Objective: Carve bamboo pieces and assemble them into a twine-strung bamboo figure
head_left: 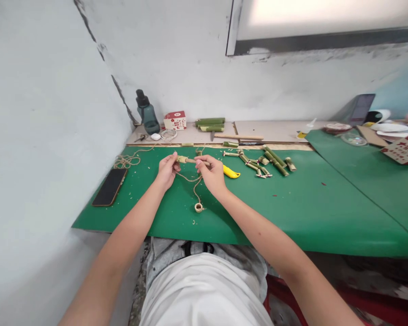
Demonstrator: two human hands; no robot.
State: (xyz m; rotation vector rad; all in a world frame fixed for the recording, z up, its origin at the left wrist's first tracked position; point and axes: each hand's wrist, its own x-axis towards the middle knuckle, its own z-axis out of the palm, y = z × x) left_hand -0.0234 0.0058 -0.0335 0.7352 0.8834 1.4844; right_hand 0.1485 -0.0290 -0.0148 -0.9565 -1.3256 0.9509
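My left hand (168, 171) is closed around a short, pale green bamboo piece (182, 159), held above the green table mat (149, 194). My right hand (211, 175) pinches a thin brown stick (191, 160) whose left end meets the bamboo piece; whether it goes inside, I cannot tell. Below both hands hangs a twine cord (189, 180), running down to a small bamboo ring (198, 208) that lies on the mat. A yellow-handled tool (231, 172) rests just right of my right hand, its other end hidden behind the fingers.
Several cut bamboo pieces (275, 160) and a jointed bamboo figure (251, 164) lie to the right. A phone (109, 187) and loose twine (125, 160) are at left. Along the back stand a bottle (148, 115) and a red-white box (175, 121), beside a wooden-handled hammer (240, 136).
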